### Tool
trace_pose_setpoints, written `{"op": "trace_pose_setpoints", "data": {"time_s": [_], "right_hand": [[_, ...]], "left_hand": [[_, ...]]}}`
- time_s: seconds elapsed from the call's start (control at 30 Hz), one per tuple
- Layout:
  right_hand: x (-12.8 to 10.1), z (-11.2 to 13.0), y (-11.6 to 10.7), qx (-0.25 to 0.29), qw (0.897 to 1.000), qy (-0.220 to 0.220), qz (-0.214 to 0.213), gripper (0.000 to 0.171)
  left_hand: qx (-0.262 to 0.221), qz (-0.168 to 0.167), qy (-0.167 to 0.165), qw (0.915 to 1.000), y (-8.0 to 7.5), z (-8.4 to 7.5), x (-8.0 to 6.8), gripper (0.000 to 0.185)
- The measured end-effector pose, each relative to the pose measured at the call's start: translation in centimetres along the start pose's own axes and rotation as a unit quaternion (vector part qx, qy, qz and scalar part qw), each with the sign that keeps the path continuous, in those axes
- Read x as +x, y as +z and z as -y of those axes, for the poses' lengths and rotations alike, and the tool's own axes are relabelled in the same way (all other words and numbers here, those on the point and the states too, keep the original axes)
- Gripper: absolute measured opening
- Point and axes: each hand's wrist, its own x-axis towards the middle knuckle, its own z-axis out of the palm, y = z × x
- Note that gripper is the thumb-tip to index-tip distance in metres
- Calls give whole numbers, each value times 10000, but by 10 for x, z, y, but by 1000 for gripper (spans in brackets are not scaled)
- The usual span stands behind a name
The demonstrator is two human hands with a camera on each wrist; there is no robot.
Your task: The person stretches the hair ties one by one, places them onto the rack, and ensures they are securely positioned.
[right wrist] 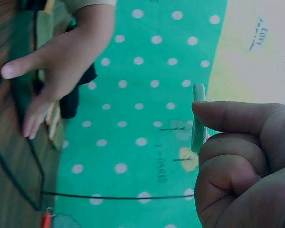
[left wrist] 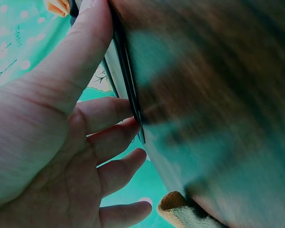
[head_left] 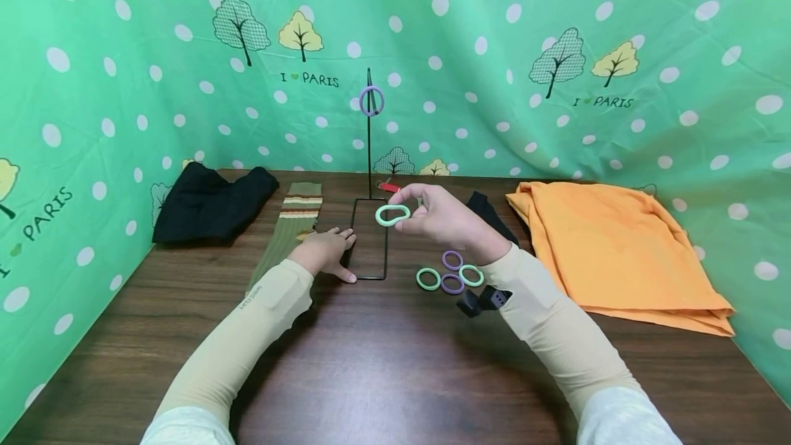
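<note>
One mint green ring (head_left: 393, 214) sits pinched in your right hand (head_left: 441, 220), held in the air just right of the black wire stand (head_left: 369, 225). Your left hand (head_left: 325, 253) lies flat with straight fingers on the stand's base frame, on the desk (head_left: 383, 356). A purple ring (head_left: 371, 100) hangs near the top of the stand's upright rod. Four more rings (head_left: 451, 273) lie on the desk right of the base, and an orange cloth (head_left: 618, 253) lies farther right.
</note>
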Motion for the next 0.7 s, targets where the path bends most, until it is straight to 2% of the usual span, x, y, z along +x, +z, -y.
{"op": "trace_pose_setpoints", "data": {"time_s": [0.4,0.7], "right_hand": [[-6,41,-11,-59,9988,-461,-141,34],[-12,68,-23,166,9928,-974,-682,35]], "left_hand": [[-77,-5,-10,10000,1,0,1,98],[-58,-9,-26,10000,1,1,2,99]]}}
